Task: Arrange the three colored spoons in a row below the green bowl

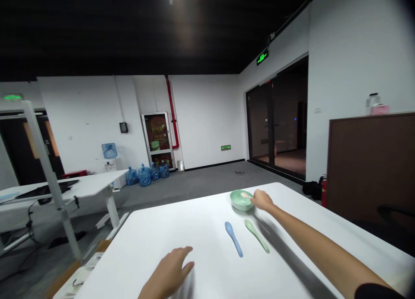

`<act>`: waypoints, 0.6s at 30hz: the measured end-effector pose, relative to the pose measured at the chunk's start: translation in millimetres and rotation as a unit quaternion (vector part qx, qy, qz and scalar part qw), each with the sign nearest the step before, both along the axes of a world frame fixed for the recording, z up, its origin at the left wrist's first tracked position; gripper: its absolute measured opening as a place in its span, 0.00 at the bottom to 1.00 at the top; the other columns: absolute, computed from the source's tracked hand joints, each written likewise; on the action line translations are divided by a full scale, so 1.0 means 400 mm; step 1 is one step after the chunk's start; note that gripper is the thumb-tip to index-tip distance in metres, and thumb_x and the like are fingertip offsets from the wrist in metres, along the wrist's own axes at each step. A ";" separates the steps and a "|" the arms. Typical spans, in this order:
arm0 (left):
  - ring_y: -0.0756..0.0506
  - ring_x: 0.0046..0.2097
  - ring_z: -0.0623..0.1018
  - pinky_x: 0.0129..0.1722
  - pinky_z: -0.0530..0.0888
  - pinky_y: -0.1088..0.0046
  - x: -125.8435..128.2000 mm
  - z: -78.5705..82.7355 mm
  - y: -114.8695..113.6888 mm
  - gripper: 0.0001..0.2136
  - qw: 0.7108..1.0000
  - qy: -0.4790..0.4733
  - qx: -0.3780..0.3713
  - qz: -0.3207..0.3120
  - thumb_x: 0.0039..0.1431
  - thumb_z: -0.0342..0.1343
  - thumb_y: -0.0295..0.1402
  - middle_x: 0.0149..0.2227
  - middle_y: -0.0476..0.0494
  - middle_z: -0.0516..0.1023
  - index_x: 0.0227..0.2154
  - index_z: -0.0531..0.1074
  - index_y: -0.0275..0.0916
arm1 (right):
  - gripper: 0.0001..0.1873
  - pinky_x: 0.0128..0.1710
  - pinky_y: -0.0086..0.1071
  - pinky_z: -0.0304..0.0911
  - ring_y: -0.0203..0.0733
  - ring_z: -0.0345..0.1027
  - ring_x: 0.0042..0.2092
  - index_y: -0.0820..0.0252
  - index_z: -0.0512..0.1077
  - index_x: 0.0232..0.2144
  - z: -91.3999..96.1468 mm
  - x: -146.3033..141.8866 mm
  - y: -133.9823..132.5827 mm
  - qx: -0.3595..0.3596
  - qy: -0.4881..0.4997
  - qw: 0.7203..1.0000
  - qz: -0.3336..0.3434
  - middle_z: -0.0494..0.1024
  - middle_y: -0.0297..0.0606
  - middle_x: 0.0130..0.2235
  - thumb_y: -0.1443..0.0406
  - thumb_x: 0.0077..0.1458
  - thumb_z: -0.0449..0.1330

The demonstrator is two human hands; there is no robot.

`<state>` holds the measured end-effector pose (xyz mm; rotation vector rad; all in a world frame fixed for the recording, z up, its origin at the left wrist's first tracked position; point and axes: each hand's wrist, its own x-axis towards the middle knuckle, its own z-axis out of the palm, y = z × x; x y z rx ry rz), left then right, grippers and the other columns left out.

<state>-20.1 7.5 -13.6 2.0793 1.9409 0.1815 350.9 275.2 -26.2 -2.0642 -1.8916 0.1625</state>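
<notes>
Head view: one bowl (239, 205) at right hand (262, 200); two spoons (234, 238) near

Small mint-green bowl (240, 201): round, shallow, upright, open side up. On white desk (194, 234), far side, right of centre. Right rim touched by fingers (254, 197) of right hand (262, 200). Pale patch inside, too blurred to identify.

No wording could be read: the green lit sign (262, 56) over the glass doorway (275, 126), a second green sign (13, 97) at the left, the small green plate (226, 147) low on the far wall (207, 117) and the red poster (158, 132) on the cabinet door (145, 136) were all too blurred.
</notes>
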 end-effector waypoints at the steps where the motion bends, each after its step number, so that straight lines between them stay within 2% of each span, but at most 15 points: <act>1: 0.39 0.60 0.70 0.60 0.64 0.60 0.001 0.000 0.001 0.26 1.000 -0.002 0.001 0.000 0.63 0.45 0.47 0.61 0.42 0.71 0.61 0.65 0.45 | 0.14 0.34 0.32 0.61 0.52 0.74 0.45 0.61 0.75 0.39 -0.004 -0.010 0.012 -0.003 0.002 1.000 -0.001 0.78 0.52 0.47 0.62 0.52 0.58; 8: 0.38 0.59 0.71 0.60 0.65 0.60 0.004 -0.007 0.010 0.27 1.000 -0.007 0.000 0.000 0.62 0.46 0.48 0.60 0.42 0.71 0.61 0.64 0.46 | 0.21 0.37 0.36 0.65 0.55 0.74 0.46 0.63 0.75 0.42 -0.055 -0.053 0.070 -0.010 0.017 1.000 0.004 0.78 0.54 0.46 0.54 0.51 0.60; 18: 0.38 0.59 0.71 0.60 0.65 0.61 0.004 -0.008 0.016 0.26 1.000 -0.007 -0.006 0.005 0.62 0.46 0.48 0.60 0.42 0.71 0.62 0.64 0.47 | 0.22 0.37 0.34 0.64 0.54 0.74 0.47 0.65 0.76 0.44 -0.100 -0.059 0.110 -0.019 0.028 0.999 0.008 0.79 0.53 0.46 0.59 0.47 0.63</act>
